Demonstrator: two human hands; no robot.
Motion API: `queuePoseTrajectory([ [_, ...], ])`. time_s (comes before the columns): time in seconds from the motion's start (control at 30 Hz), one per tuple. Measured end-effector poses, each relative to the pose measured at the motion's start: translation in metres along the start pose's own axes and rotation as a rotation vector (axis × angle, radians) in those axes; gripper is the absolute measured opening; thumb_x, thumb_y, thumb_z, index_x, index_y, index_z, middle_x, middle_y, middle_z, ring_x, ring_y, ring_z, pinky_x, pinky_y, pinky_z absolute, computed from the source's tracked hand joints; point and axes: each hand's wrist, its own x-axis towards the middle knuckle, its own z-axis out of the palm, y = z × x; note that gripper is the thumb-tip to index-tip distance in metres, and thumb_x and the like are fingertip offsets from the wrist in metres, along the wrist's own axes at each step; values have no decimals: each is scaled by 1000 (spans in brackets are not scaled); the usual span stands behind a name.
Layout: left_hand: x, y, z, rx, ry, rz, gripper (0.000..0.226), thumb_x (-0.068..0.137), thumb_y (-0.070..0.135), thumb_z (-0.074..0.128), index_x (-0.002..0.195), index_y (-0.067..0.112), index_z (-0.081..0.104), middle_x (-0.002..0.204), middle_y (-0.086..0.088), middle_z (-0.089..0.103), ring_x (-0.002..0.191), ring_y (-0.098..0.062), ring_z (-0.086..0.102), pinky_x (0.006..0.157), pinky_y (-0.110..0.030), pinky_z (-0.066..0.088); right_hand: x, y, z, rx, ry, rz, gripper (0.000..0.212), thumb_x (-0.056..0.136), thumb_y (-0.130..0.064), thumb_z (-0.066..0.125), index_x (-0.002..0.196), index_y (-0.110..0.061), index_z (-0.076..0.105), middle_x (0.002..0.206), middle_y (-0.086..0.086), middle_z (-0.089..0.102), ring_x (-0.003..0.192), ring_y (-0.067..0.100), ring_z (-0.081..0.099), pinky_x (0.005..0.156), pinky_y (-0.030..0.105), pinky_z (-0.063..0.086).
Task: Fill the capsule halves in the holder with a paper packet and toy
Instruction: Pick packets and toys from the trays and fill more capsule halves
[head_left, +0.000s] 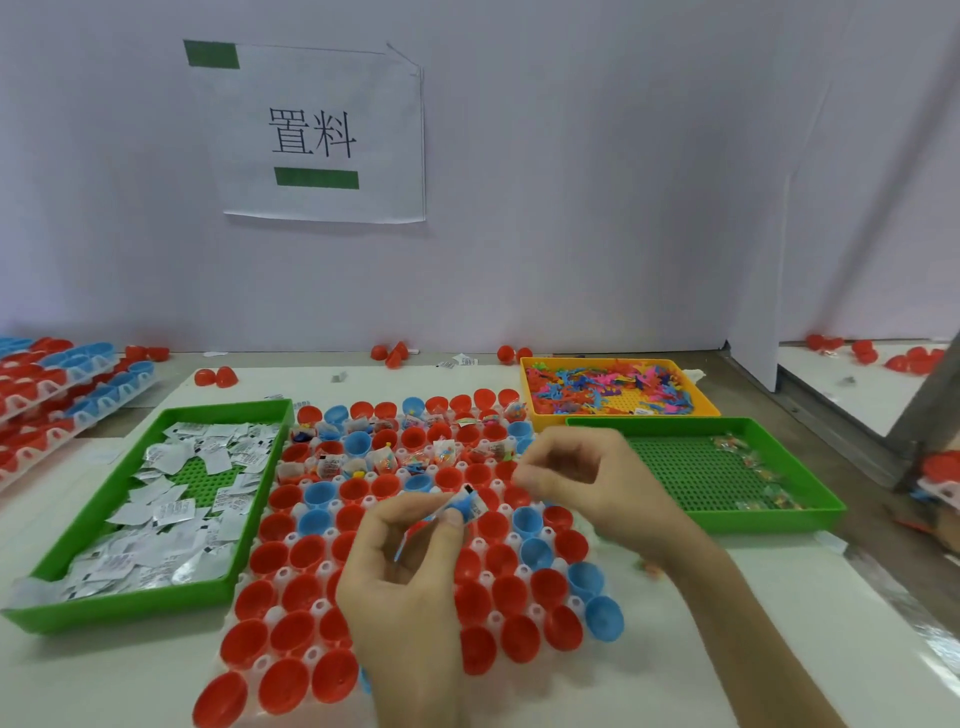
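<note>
The left hand is hovering over the middle of the holder, its thumb and forefinger pinching a paper packet and a small blue toy together just above the red and blue capsule halves. The right hand is hanging just beyond it, fingers curled and thumb meeting forefinger; I cannot tell whether anything is caught between them. Several far cups are showing packets and toys inside; the near rows are lying open. On the worktop, a green tray of loose packets is sitting left of the holder. A yellow tray of colourful toys is sitting at the far right, with another green tray just in front of it.
</note>
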Motion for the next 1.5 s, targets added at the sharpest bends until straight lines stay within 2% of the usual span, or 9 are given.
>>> queuePoseTrajectory([
  [0.13,3,1,-4,-5,12,12,33,81,-8,73,76,24,72,81,0,76,77,-19,75,71,-20,59,-2,23,-47,-449,365,113,15,88,-20,74,79,-31,70,79,-15,70,75,-1,62,71,14,47],
  [0.27,6,3,-6,-6,30,11,35,80,-7,73,74,27,72,83,2,76,80,-18,75,75,-31,58,-23,56,-101,-622,548,563,14,84,-35,77,96,-34,69,106,-9,68,108,20,61,100,42,43],
  [0.4,5,4,-5,-16,33,-2,31,80,-5,73,76,26,72,83,2,76,81,-16,75,78,-33,56,-36,71,-124,-623,634,788,36,78,-44,82,109,-34,67,123,0,66,126,32,52,107,47,33],
  [0.57,3,5,-5,-13,25,-4,30,81,-6,73,76,24,72,85,0,75,81,-19,74,77,-34,56,-37,50,-110,-455,562,483,11,83,-19,80,89,-24,73,96,-3,73,97,21,65,80,36,49],
  [0.7,4,8,-4,-10,4,26,34,80,-7,73,75,26,72,86,-3,74,81,-20,74,74,-31,58,-58,22,-78,-494,253,301,21,75,-14,85,71,-31,74,74,-14,73,65,3,62,62,15,46],
  [0.87,5,5,-2,-16,-3,9,28,80,-6,74,76,22,71,84,-1,74,77,-13,73,71,-20,59,-85,35,-50,-561,160,356,25,71,-15,86,83,-34,75,86,-13,70,81,1,63,70,9,43],
  [1.07,-4,7,5,35,-102,-9,30,79,-6,75,77,24,72,85,-2,75,81,-17,74,73,-25,60,-89,46,-37,-529,273,323,29,79,-3,78,72,-31,74,76,-8,71,74,7,61,64,12,43],
  [1.23,-4,10,5,83,-179,13,39,79,-10,74,77,29,72,82,0,75,80,-13,73,75,-17,56,-60,8,-29,-188,367,109,28,85,-1,74,84,-29,78,87,-14,77,83,7,71,76,20,55],
  [1.5,-3,10,0,142,-261,64,31,76,-14,74,80,17,70,79,0,76,77,-13,72,67,-13,55,2,-20,7,59,-3,20,17,86,-6,75,88,-22,79,91,0,77,88,16,74,82,26,57],
])
